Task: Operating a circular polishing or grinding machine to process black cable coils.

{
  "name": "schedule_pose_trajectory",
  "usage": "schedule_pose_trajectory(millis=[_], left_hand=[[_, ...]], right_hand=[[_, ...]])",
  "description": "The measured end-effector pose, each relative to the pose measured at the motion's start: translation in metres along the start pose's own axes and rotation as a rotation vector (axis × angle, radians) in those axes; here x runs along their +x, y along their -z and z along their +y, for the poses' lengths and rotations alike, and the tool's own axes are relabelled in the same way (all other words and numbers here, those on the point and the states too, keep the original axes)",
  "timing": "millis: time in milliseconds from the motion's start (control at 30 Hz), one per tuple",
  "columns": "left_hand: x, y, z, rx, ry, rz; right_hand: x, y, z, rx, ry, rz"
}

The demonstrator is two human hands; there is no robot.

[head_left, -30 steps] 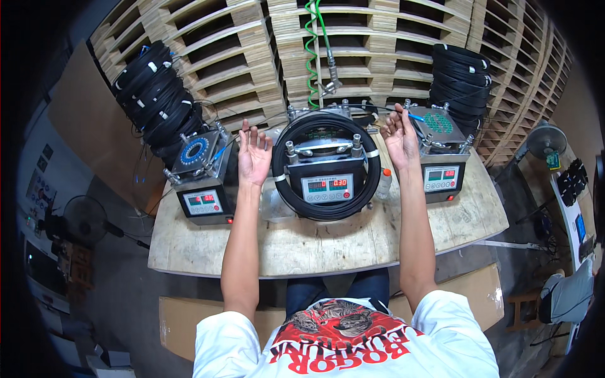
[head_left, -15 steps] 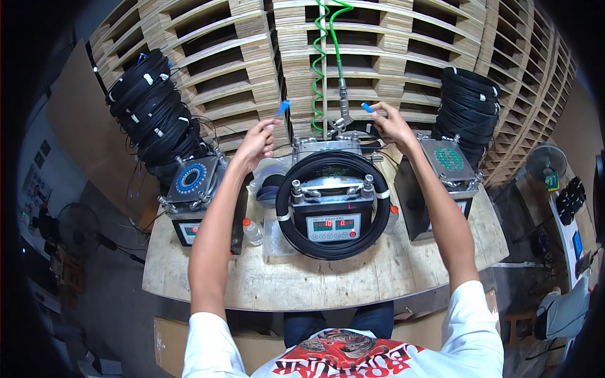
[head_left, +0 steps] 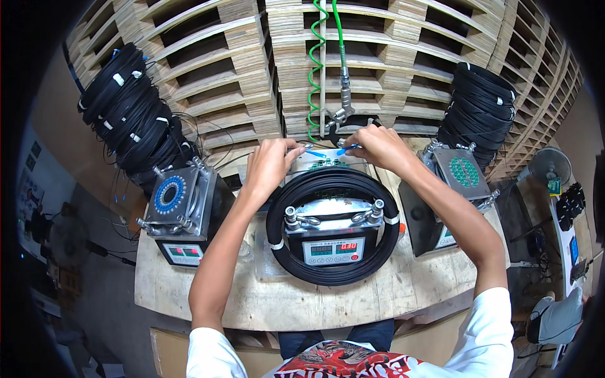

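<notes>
**Left blue connector (head_left: pixel 315 153) and right blue connector (head_left: pixel 344 151) in a two-handed pinch**

The left hand (head_left: pixel 270 162) and right hand (head_left: pixel 377 148) work beyond the upper rim of the black cable coil (head_left: pixel 334 275), thumb and fingers of each pinching one slim connector. The connectors angle inward, near each other, over a metal plate (head_left: pixel 355 162) with green fittings (head_left: pixel 326 164); whether either touches it cannot be told. The coil, bound with white ties (head_left: pixel 392 220), rings the front of the central machine (head_left: pixel 334 208), whose control panel (head_left: pixel 331 252) shows through the loop, above the tabletop (head_left: pixel 302 310).

Handling, as judged: each connector is probably light, stiff and smooth enough to slip, with a fragile tip; the blue body, behind the tip, is the place to grip, gently. The coil is likely heavier, springy and flexible, best supported at both sides near the ties, without tugging or sharp bends.
</notes>
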State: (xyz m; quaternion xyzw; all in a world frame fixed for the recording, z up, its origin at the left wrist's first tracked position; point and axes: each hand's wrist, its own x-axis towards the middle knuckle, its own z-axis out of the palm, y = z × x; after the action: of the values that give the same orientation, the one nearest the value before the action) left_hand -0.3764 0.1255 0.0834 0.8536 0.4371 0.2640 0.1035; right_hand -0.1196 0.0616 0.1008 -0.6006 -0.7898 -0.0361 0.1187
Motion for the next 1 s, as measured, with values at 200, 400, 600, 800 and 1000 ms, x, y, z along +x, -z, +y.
schedule_pose_trajectory(millis=[200,400,600,800,1000], left_hand=[[0.01,-0.01,-0.009,-0.096,-0.258,-0.012],[0.01,0.003,-0.006,0.044,-0.189,-0.149],[0.006,0.002,-0.003,0.009,-0.144,-0.12],[0.008,0.0,-0.003,-0.006,-0.149,-0.121],[0.012,-0.01,-0.012,-0.091,-0.202,-0.132]], right_hand=[[0.015,0.003,0.004,-0.095,0.096,-0.171],[0.035,0.005,-0.003,-0.112,0.149,-0.297],[0.056,0.01,-0.024,-0.324,0.202,-0.404],[0.07,0.008,-0.035,-0.407,0.203,-0.507],[0.073,0.011,-0.029,-0.329,0.149,-0.553]])
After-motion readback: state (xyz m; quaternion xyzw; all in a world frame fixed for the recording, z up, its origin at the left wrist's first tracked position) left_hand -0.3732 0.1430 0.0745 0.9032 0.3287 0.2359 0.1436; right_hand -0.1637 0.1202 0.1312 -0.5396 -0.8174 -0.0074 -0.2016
